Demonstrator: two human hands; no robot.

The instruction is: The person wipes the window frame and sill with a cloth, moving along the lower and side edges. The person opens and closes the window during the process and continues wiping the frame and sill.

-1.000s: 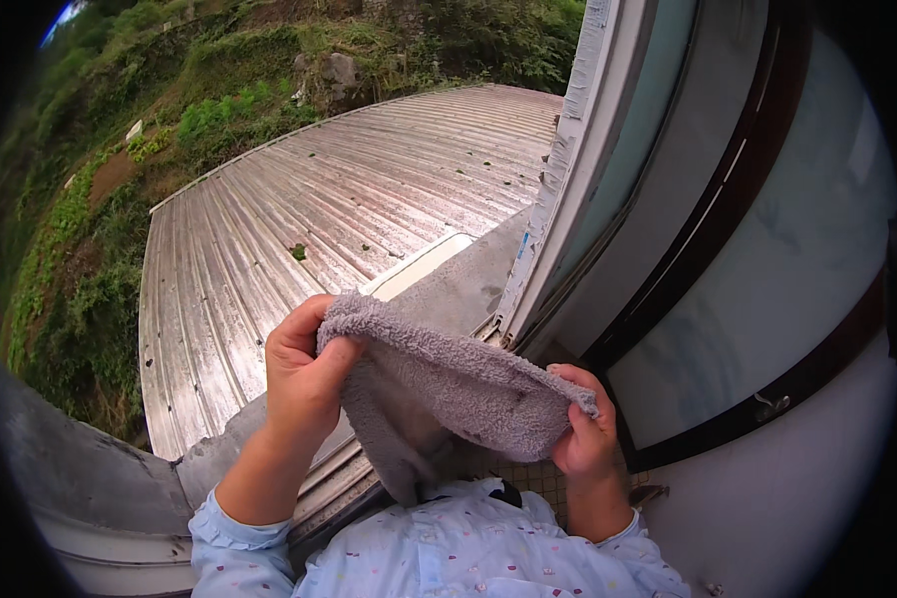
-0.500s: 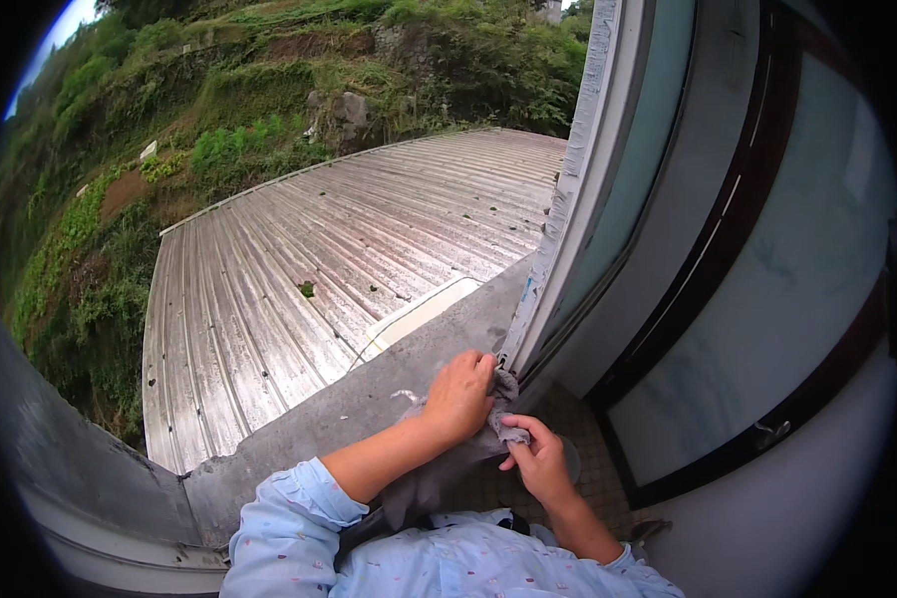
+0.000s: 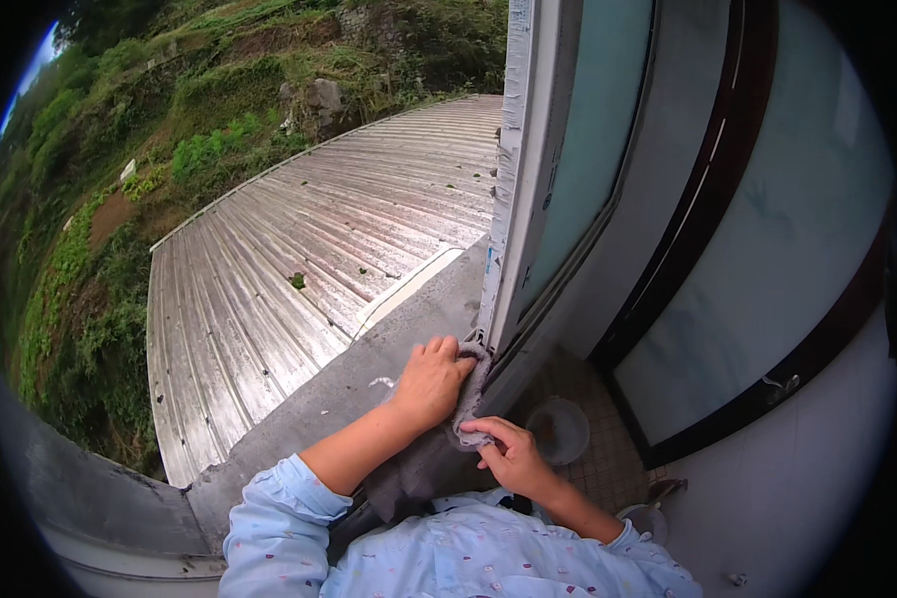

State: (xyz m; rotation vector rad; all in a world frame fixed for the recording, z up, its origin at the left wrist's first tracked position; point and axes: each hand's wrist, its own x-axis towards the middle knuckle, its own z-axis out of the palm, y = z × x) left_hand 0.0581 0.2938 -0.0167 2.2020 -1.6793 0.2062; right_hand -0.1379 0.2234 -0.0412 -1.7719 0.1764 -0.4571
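1 gray cloth (image 3: 475,384) lies at the foot of the white window frame (image 3: 513,249), with the left hand (image 3: 431,382) at its top end and the right hand (image 3: 513,456) at its lower end. The left hand has its back up and its fingers on the cloth; I cannot tell if they pinch it or only press. The right hand pinches its end between thumb and fingers. 1 loose part hangs below the left arm (image 3: 354,450), near the blue shirt (image 3: 468,563). 1 round tub (image 3: 558,431) sits on the floor (image 3: 608,453), right of the cloth.
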